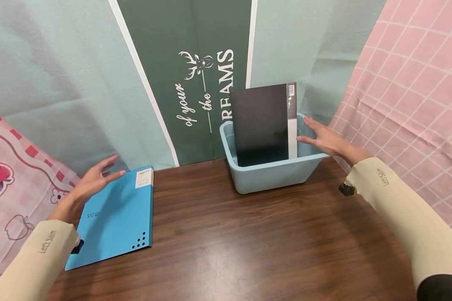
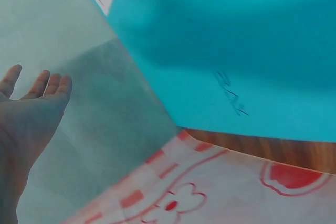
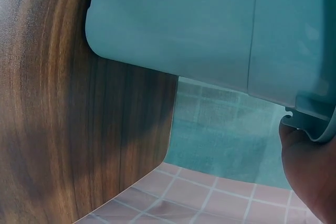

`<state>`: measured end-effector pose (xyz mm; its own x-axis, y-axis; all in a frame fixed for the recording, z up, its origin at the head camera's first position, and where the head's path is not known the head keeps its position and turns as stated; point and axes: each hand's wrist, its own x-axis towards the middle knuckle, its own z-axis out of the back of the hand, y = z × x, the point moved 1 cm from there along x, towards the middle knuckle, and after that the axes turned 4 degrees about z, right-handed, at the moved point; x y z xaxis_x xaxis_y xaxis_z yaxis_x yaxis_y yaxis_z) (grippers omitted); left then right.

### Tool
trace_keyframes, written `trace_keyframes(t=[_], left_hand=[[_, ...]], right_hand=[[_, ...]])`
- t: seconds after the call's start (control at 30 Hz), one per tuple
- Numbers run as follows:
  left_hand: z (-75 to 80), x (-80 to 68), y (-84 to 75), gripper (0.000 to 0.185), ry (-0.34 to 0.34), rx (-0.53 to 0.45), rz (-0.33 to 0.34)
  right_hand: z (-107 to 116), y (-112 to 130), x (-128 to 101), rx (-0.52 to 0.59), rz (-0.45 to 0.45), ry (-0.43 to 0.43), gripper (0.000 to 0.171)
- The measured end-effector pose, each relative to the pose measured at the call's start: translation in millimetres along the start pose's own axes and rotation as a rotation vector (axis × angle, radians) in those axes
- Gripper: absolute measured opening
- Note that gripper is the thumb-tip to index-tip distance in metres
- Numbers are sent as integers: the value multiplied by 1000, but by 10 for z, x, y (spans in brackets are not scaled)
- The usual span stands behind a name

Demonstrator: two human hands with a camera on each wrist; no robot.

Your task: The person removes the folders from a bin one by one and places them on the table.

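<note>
A black file folder (image 1: 261, 121) with a grey and white spine stands slightly tilted inside a light blue plastic bin (image 1: 275, 179). At the bin's right end is my right hand (image 1: 327, 139), its fingers extended over the rim and its thumb near the folder's spine. The right wrist view shows that hand (image 3: 312, 174) against the bin's rim; its fingertips are out of sight there. On the left, a blue file folder (image 1: 126, 213) with a white label lies flat. My left hand (image 1: 93, 182) hovers over its far left part, fingers loosely extended, holding nothing.
Both folders' surroundings are a dark wood table (image 1: 211, 234). A green and grey printed cloth (image 1: 188, 25) hangs behind it. Pink checked cloth (image 1: 410, 104) borders the right side, and fruit-patterned cloth (image 1: 19, 188) the left.
</note>
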<state>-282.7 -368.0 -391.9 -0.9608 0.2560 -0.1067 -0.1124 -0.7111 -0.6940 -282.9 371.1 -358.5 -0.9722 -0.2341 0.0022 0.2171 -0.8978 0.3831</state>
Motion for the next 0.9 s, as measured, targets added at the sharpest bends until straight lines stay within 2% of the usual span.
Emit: trace_keyframes(t=[0.27, 0.67, 0.9], left_hand=[[-67, 85, -296, 85, 12, -36, -49], [-147, 247, -608, 83, 37, -78, -150], [-205, 365, -842, 82, 59, -118, -195]], right_hand=[[-21, 7, -3, 4, 1, -4, 97], [-20, 34, 4, 1, -7, 6, 97], [-5, 33, -1, 2, -2, 1, 96]])
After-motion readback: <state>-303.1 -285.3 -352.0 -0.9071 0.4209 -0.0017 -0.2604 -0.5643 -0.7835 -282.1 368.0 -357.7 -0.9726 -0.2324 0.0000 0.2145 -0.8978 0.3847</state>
